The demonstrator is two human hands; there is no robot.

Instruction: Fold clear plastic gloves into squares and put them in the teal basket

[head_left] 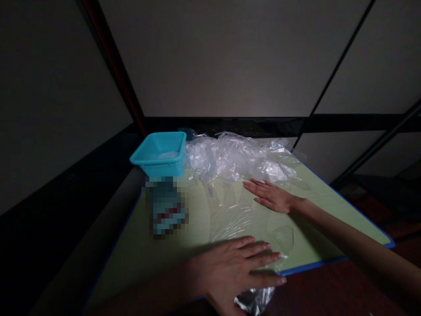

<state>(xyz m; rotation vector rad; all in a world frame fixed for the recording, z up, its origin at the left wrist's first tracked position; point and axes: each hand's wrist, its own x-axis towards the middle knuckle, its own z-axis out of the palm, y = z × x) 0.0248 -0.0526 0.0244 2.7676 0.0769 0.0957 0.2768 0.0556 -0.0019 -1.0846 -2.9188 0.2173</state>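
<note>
A clear disposable plastic glove (235,219) lies spread on the pale green table, its finger parts pointing away from me and its thumb part to the right. My left hand (237,267) is palm down over its near end, fingers stretched and apart. Whether the palm presses on it I cannot tell. Crinkled film (256,298) shows below that hand, past the table's front edge. Farther off, my right hand (271,196) rests flat with fingers extended, beside the glove's finger parts. Just beyond its fingertips is a heap of crumpled clear plastic (230,156).
A turquoise plastic basin (161,169) stands at the table's back left with something whitish inside. In front of it lies a pixelated, blurred item (167,208). The table (329,219) has a blue edge. Large pale panels (223,57) rise behind it.
</note>
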